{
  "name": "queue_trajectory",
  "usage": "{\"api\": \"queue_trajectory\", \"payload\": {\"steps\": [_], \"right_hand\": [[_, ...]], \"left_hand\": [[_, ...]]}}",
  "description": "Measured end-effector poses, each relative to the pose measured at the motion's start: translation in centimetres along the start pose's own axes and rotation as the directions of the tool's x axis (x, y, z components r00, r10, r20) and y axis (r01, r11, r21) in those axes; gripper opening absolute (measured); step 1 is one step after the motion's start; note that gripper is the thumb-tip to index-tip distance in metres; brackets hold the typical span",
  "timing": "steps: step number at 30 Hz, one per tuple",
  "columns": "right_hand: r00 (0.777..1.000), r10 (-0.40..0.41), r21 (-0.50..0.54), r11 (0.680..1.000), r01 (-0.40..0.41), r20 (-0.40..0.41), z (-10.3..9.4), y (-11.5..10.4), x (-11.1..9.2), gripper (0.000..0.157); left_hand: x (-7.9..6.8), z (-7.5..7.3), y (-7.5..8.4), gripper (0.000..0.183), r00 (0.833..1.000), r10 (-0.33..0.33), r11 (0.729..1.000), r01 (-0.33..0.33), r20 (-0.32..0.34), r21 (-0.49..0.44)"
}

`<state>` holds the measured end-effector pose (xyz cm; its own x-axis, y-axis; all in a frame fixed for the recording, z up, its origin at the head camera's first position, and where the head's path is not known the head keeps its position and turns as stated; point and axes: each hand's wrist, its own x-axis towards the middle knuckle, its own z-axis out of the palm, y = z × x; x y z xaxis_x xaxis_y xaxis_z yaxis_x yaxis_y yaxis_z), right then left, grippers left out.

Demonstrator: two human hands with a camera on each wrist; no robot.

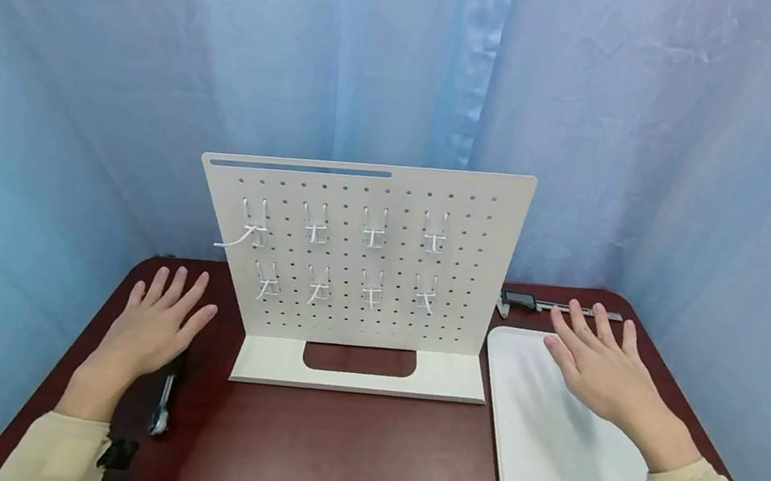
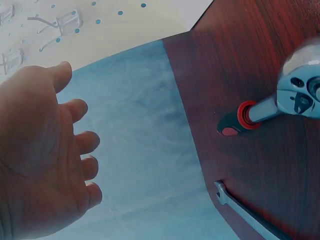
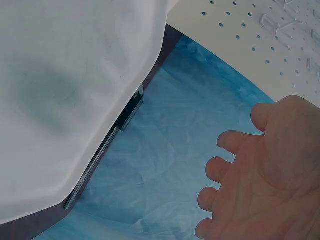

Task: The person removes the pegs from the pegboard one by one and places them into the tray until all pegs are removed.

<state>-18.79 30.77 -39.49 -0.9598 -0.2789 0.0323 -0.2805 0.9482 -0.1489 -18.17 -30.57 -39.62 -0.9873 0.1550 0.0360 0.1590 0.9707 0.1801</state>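
At right on the wood-grained table [image 1: 328,452] lies one smooth white tray [image 1: 539,464] with rounded corners, one metal caliper [image 1: 520,300] past its far end. At left lie one red-ringed ratchet [image 1: 162,406] and one metal wrench [image 2: 245,215]. The left hand [image 1: 151,323] and right hand [image 1: 595,370] hover, fingers spread. Between stands one perforated white board [image 1: 345,268] with eight wire hooks [image 1: 316,233].

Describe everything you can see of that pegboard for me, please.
The pegboard is a cream-white panel, perhaps painted metal, dotted with small round holes. A long slot runs along the left part of its top edge. Eight white hooks sit in two rows of four, all bare; in the head view, the top-left one reaches past the panel's left edge. The panel stands up from a flat base with a rounded cutout, resting on the dark reddish-brown table. Only hooks and tabletop visibly touch it.
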Motion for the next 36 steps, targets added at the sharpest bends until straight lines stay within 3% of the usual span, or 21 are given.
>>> {"api": "queue_trajectory", "payload": {"steps": [3, 6, 10, 15, 19, 26, 30, 36], "right_hand": [[1.000, -0.003, 0.075, 0.997, 0.001, 0.019, -0.7, -0.4, 0.1, 0.070], [0.999, -0.023, 0.215, 0.977, 0.017, 0.023, -1.8, -0.9, 0.3, 0.068], [0.998, -0.054, 0.406, 0.913, 0.045, 0.010, -3.3, -1.8, 0.6, 0.066], [0.998, -0.054, 0.516, 0.854, 0.065, -0.037, -4.8, -3.0, 0.8, 0.065], [0.996, -0.045, 0.589, 0.803, 0.084, -0.082, -5.1, -3.8, 1.0, 0.063], [0.996, -0.046, 0.669, 0.739, 0.084, -0.075, -4.9, -4.4, 1.4, 0.060], [0.997, -0.066, 0.756, 0.649, 0.079, -0.047, -4.8, -4.8, 1.7, 0.058], [0.993, -0.116, 0.904, 0.427, 0.034, 0.017, -4.8, -6.2, 3.1, 0.058]], "left_hand": [[0.2, -0.3, -0.2, 0.079, 1.000, 0.014, 0.996, -0.014, -0.007, -0.094], [0.6, -0.8, -0.3, 0.086, 0.999, 0.030, 0.970, -0.035, -0.022, -0.240], [1.2, -1.6, -0.4, 0.095, 0.997, 0.053, 0.908, -0.072, -0.057, -0.413], [2.0, -1.8, -0.6, 0.092, 0.991, 0.032, 0.813, -0.100, -0.127, -0.574], [2.3, -1.3, -0.8, 0.084, 0.985, -0.004, 0.757, -0.109, -0.172, -0.644], [2.5, 0.2, -0.9, 0.076, 0.983, -0.042, 0.731, -0.093, -0.181, -0.676], [2.9, 0.7, -0.5, 0.072, 0.982, -0.052, 0.690, -0.097, -0.183, -0.717], [3.9, 1.7, -0.2, 0.064, 0.984, -0.047, 0.565, -0.116, -0.172, -0.817]]}}
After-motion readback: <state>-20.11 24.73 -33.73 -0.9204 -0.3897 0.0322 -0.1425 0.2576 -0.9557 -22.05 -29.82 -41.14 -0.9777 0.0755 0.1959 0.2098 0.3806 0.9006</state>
